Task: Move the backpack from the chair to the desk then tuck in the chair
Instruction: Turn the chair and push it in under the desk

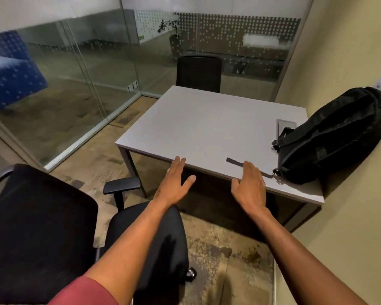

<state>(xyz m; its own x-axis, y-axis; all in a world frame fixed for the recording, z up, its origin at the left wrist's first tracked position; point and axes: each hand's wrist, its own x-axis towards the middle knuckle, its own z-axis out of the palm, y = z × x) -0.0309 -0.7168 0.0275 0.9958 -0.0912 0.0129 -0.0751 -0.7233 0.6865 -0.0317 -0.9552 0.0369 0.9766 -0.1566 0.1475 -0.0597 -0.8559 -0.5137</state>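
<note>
The black backpack [337, 137] lies on the right end of the grey desk [198, 126], leaning against the yellow wall. One of its straps trails across the desktop toward the front edge. The black office chair [141, 234] stands at the lower left, pulled out from the desk, its seat bare and its mesh backrest nearest me. My left hand [174, 183] hovers open above the chair seat, by the desk's front edge. My right hand [250, 183] is open too, fingers over the desk edge on the trailing strap.
A second black chair [198, 72] is tucked in at the desk's far side. Glass partitions [79, 84] close the room on the left and back. The yellow wall [339, 62] runs along the right. A cable hatch [285, 126] sits in the desktop beside the backpack. The carpet floor is mottled.
</note>
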